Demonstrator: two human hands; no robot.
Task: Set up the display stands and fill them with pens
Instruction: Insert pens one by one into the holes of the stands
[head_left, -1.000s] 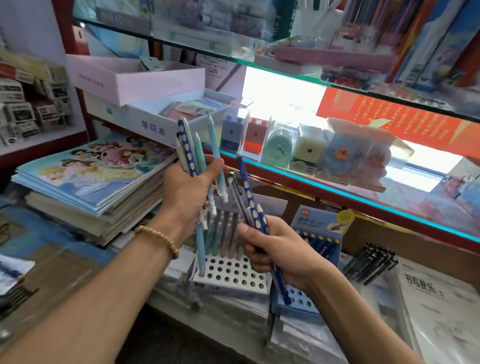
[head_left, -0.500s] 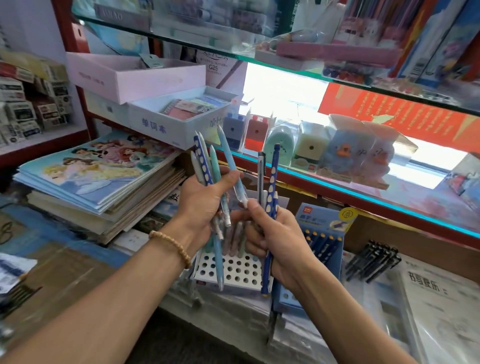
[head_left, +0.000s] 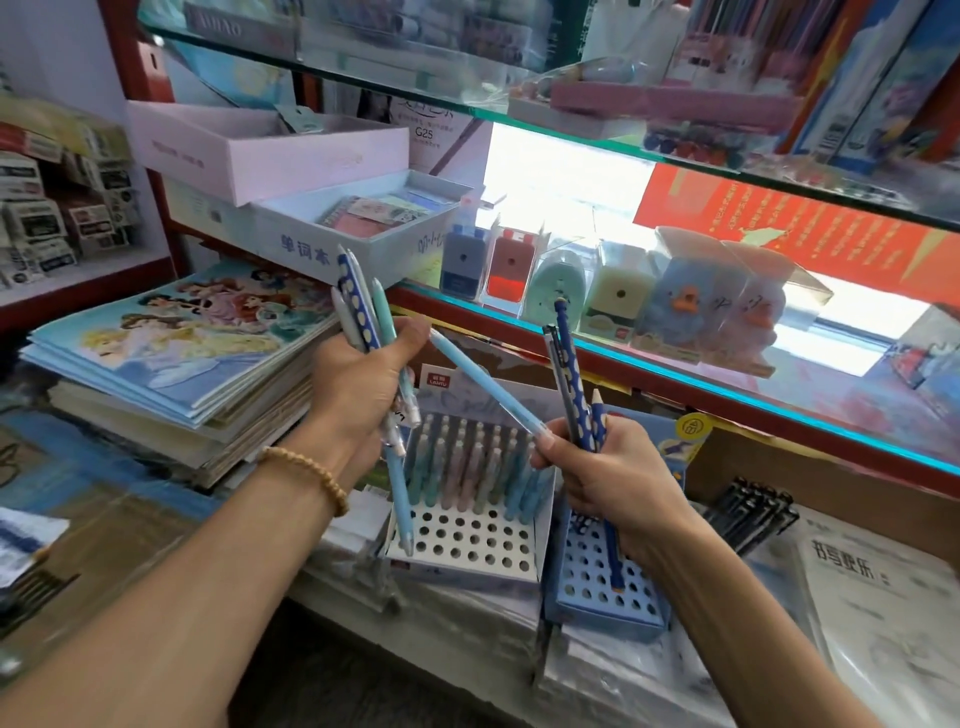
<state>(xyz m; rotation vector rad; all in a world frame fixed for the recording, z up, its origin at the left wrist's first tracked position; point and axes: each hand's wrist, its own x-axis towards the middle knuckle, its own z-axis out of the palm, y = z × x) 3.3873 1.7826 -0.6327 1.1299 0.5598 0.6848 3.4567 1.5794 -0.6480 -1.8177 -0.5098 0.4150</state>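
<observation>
Sorting pens: left hand (head_left: 363, 384) grips mixed bundle, right hand (head_left: 613, 467) clutches spotted blue ones, pinching pale pen (head_left: 483, 387). Next: slot into stand (head_left: 467, 540) below.

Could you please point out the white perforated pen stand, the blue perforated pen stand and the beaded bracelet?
White perforated pen stand (head_left: 470, 540): head view, holed front panel.
Blue perforated pen stand (head_left: 597, 587): head view, holed face.
Beaded bracelet (head_left: 311, 475): head view, beads across left wrist.

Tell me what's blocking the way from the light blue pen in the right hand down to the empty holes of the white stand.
Nothing visible does. The right hand pinches the light blue pen above the white stand, whose front rows of holes lie open; the pens already standing fill only the back rows. The left hand and its bundle sit off to the left.
</observation>
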